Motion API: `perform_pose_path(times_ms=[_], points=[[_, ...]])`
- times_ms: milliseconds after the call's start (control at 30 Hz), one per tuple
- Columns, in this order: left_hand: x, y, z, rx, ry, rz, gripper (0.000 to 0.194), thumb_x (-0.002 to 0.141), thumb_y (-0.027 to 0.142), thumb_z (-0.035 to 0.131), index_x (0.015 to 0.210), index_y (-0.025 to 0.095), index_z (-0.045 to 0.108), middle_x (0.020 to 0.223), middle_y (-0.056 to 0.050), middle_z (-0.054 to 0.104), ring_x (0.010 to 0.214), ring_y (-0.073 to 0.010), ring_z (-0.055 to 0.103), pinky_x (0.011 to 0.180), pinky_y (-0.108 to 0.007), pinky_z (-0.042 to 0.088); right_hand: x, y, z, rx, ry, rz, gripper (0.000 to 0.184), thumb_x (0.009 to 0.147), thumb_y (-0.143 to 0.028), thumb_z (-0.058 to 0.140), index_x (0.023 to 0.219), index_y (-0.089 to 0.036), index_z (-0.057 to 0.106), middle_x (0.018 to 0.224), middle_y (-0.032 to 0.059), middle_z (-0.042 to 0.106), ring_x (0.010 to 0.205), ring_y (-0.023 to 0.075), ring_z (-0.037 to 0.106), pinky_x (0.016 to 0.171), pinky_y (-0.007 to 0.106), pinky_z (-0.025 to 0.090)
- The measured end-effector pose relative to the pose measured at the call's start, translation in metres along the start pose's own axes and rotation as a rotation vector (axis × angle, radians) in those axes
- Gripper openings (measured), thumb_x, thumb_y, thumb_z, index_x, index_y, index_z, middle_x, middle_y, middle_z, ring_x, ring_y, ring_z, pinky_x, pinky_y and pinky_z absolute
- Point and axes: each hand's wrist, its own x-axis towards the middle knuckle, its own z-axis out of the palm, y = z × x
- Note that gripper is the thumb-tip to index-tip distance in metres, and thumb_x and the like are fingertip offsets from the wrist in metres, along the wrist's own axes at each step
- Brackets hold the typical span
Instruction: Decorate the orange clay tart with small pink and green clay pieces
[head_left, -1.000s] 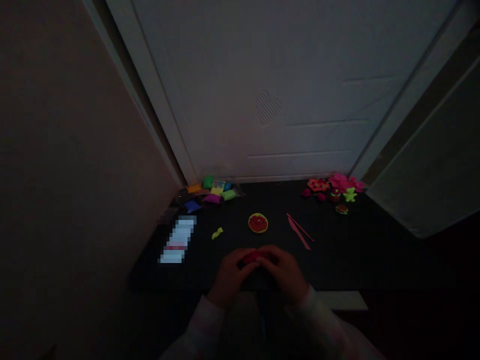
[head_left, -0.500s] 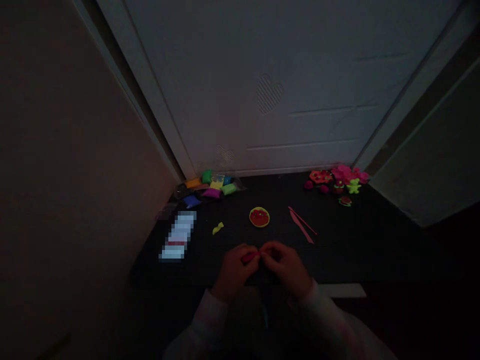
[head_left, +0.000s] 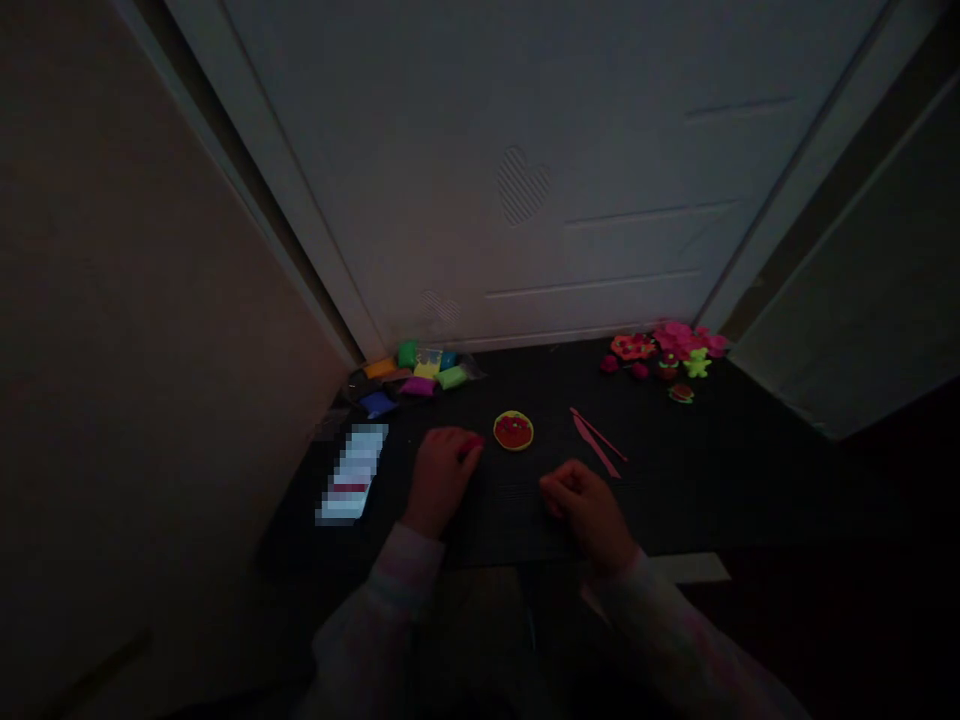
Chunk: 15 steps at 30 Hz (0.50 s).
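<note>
The scene is very dark. My left hand (head_left: pixel 441 472) rests on the black mat (head_left: pixel 697 480) with its fingers curled round a small red lump of clay (head_left: pixel 472 444), just left of a round yellow disc topped with red clay (head_left: pixel 514 431). The small yellow clay scrap seen earlier is hidden under this hand. My right hand (head_left: pixel 583 503) lies nearer the mat's front edge, fingers loosely curled; what they hold, if anything, is too dark to make out. Two pink modelling tools (head_left: pixel 595 441) lie just beyond the right hand.
Several coloured clay packets (head_left: pixel 420 372) sit at the back left by a white door (head_left: pixel 525 160). Finished pink, red and green clay figures (head_left: pixel 667 355) cluster at the back right. A pixelated white rectangle (head_left: pixel 352 486) lies at the left.
My hands, pinched together on the red clay at the front, have parted. The left hand moved forward and left with the red lump, covering the yellow scrap. The right hand stayed near the front.
</note>
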Motion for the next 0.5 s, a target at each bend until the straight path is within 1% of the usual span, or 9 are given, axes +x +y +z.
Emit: perform_pose_path(times_ms=[67,167,267,333,400,467,500], points=[[0.017,-0.007,-0.001,0.103,0.034,0.007,0.02,0.078,0.028,0.052,0.091,0.02,0.064,0.096,-0.007,0.062,0.098,-0.0232,0.048,0.084,-0.037,0.036,-0.001,-0.001,0.0,-0.005,0.002,0.006,0.033,0.056,-0.043,0.069,0.056,-0.018,0.048,0.042,-0.0068,0.046,0.041,0.0061,0.039,0.042,0.021,0.03],[0.029,-0.013,0.005,0.217,0.055,0.027,0.022,0.08,0.03,0.049,0.092,0.021,0.064,0.097,-0.007,0.062,0.099,-0.0252,0.047,0.082,-0.039,0.034,0.0,-0.002,0.001,-0.011,-0.011,0.002,0.031,0.064,-0.047,0.062,0.062,-0.016,0.055,0.047,-0.0037,0.052,0.042,0.0067,0.043,0.042,0.021,0.032],[0.028,-0.014,0.015,0.286,0.048,0.069,0.023,0.081,0.033,0.047,0.093,0.023,0.064,0.097,-0.006,0.062,0.099,-0.0244,0.046,0.082,-0.039,0.032,0.0,-0.002,0.002,-0.001,-0.024,-0.022,0.036,0.07,-0.051,0.053,0.074,-0.016,0.06,0.055,-0.0017,0.057,0.044,0.0072,0.046,0.044,0.023,0.036],[0.025,-0.014,0.02,0.321,0.044,0.09,0.024,0.082,0.034,0.045,0.093,0.024,0.064,0.096,-0.006,0.062,0.098,-0.024,0.046,0.082,-0.039,0.031,0.001,-0.002,0.002,0.008,-0.038,-0.038,0.037,0.069,-0.05,0.055,0.083,-0.017,0.061,0.062,-0.0005,0.061,0.049,0.0083,0.05,0.05,0.024,0.041],[0.024,-0.014,0.022,0.352,0.047,0.095,0.027,0.084,0.035,0.042,0.095,0.023,0.063,0.096,-0.006,0.062,0.097,-0.024,0.047,0.081,-0.039,0.031,0.001,-0.001,0.003,0.02,-0.055,-0.044,0.037,0.066,-0.048,0.059,0.088,-0.018,0.06,0.073,0.0018,0.064,0.06,0.0105,0.056,0.06,0.027,0.045],[0.023,-0.015,0.022,0.379,0.054,0.095,0.029,0.084,0.035,0.04,0.097,0.023,0.062,0.096,-0.007,0.062,0.096,-0.0241,0.047,0.081,-0.039,0.031,0.0,-0.001,0.003,0.033,-0.064,-0.04,0.038,0.065,-0.047,0.06,0.091,-0.019,0.058,0.082,0.0038,0.066,0.07,0.0129,0.06,0.066,0.029,0.046],[0.023,-0.015,0.022,0.391,0.057,0.096,0.029,0.085,0.035,0.039,0.098,0.022,0.062,0.096,-0.007,0.062,0.096,-0.0241,0.047,0.081,-0.039,0.031,0.0,0.0,0.003,0.035,-0.066,-0.034,0.038,0.065,-0.047,0.06,0.09,-0.019,0.057,0.083,0.0042,0.066,0.071,0.0135,0.06,0.066,0.029,0.046]])
